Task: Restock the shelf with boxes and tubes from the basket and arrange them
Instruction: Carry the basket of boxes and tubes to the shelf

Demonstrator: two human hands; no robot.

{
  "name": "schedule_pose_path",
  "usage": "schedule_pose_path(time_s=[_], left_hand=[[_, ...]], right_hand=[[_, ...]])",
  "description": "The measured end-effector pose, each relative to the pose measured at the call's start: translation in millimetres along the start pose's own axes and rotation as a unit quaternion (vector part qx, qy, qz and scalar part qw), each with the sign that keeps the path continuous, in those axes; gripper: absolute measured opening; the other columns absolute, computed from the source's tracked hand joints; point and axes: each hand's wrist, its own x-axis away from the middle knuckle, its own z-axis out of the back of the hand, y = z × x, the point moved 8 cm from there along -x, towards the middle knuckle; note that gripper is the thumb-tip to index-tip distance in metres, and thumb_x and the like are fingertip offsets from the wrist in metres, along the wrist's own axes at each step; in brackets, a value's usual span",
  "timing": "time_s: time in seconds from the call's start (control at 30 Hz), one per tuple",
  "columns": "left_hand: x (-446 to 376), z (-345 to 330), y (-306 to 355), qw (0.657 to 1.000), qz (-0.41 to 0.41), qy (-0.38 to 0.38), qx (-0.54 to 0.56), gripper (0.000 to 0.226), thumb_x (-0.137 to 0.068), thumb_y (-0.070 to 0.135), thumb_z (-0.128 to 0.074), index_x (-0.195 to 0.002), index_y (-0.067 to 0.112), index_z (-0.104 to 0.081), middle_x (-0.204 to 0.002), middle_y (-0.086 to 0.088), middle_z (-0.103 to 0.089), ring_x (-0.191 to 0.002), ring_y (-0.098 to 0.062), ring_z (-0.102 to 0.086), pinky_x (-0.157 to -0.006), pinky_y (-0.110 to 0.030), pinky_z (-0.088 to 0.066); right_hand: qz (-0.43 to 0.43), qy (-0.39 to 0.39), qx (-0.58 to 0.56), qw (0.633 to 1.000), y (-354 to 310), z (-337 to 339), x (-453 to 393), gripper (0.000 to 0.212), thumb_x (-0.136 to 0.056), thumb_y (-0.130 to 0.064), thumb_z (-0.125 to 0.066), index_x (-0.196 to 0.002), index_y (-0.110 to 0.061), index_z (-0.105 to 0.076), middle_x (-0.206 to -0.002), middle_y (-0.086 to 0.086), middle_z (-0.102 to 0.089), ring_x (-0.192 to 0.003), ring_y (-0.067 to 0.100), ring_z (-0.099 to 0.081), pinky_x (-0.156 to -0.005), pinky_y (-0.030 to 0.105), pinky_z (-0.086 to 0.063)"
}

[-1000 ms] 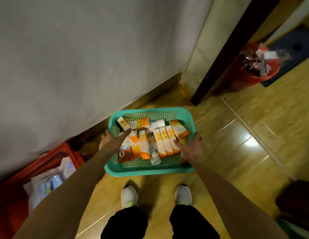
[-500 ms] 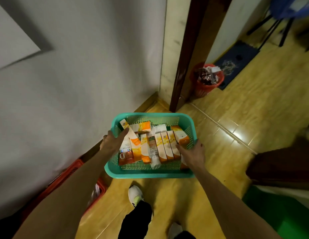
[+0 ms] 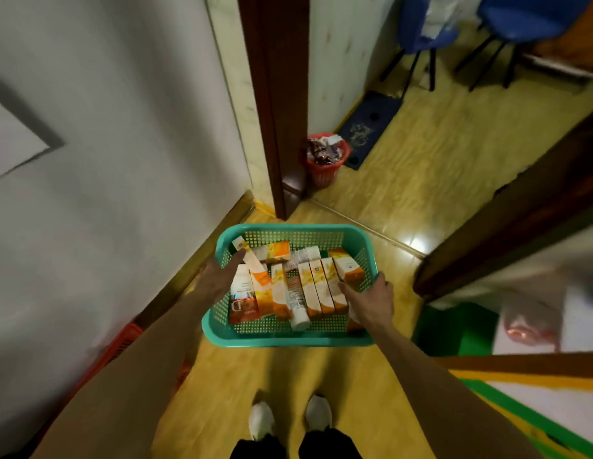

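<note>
1. Shoes (image 3: 290, 420), white and side by side on the yellow wood-look floor (image 3: 430, 180), sit at the bottom of my head view beneath dark trouser legs.

2. Both of my forearms reach forward and hold a teal mesh basket (image 3: 288, 337) in the air above that floor.

3. My left hand (image 3: 219, 274) grips the basket's left rim, with its index finger lying straight over the rim onto a slanted box; I cannot tell how the other fingers sit.

4. My right hand (image 3: 371, 298) holds the right rim, thumb hooked on the outside edge and fingers (image 3: 348, 289) reaching inside, touching the nearest carton.

5. Inside the basket, orange-and-white boxes (image 3: 316, 286) lie packed side by side, with a white tube (image 3: 296, 303) lying lengthways among them and a red-based box marked with a large D (image 3: 243, 299) at the left.

6. To the left of the basket a pale wall (image 3: 123, 160) runs alongside, with part of a red crate (image 3: 123, 339) low against it.

7. Beyond the basket a dark wooden door frame (image 3: 275, 94) stands upright, and a small red bin (image 3: 324, 157) stuffed with wrappers sits just behind it.

8. Farthest off, a dark mat (image 3: 368, 127) lies on the floor near blue chairs (image 3: 454, 28) on black legs.
</note>
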Motion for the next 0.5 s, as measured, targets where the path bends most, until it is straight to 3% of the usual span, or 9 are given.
schedule_pose_path(time_s=[0.13, 0.27, 0.4, 0.5], left_hand=[[22, -26, 7, 0.999, -0.012, -0.018, -0.025, 0.101, -0.049, 0.105, -0.046, -0.119, 0.033, -0.059, -0.114, -0.007, -0.068, -0.098, -0.031, -0.069, -0.090, -0.053, -0.055], [59, -48, 22, 0.995, -0.060, -0.033, -0.073, 0.110, -0.051, 0.107, -0.037, -0.132, 0.033, -0.050, -0.123, -0.006, -0.066, -0.103, -0.033, -0.066, -0.092, -0.053, -0.053], [143, -61, 40, 0.988, -0.092, -0.039, -0.118, 0.125, -0.052, 0.107, -0.030, -0.132, 0.015, -0.053, -0.125, -0.017, -0.062, -0.107, -0.039, -0.063, -0.093, -0.054, -0.052], [198, -75, 33, 0.983, -0.108, -0.043, -0.141, 0.131, -0.052, 0.106, -0.027, -0.138, 0.009, -0.046, -0.130, -0.019, -0.057, -0.111, -0.040, -0.059, -0.094, -0.052, -0.050]], right_hand=[[-0.013, 0.032, -0.011, 0.999, 37, 37, 32, 0.099, -0.068, -0.066, -0.075, -0.141, -0.011, -0.037, -0.127, 0.012, -0.049, -0.120, 0.032, -0.050, -0.097, 0.048, -0.049], [-0.040, 0.060, -0.052, 0.996, 80, 59, 69, 0.109, -0.062, -0.074, -0.071, -0.144, -0.013, -0.035, -0.131, 0.013, -0.049, -0.124, 0.034, -0.050, -0.100, 0.051, -0.048], [-0.074, 0.096, -0.073, 0.990, 124, 79, 122, 0.107, -0.068, -0.065, -0.075, -0.149, -0.013, -0.031, -0.140, 0.015, -0.044, -0.131, 0.037, -0.045, -0.106, 0.052, -0.042], [-0.094, 0.119, -0.080, 0.985, 162, 93, 162, 0.105, -0.060, -0.074, -0.068, -0.140, -0.013, -0.040, -0.131, 0.015, -0.051, -0.123, 0.037, -0.052, -0.099, 0.052, -0.049]])
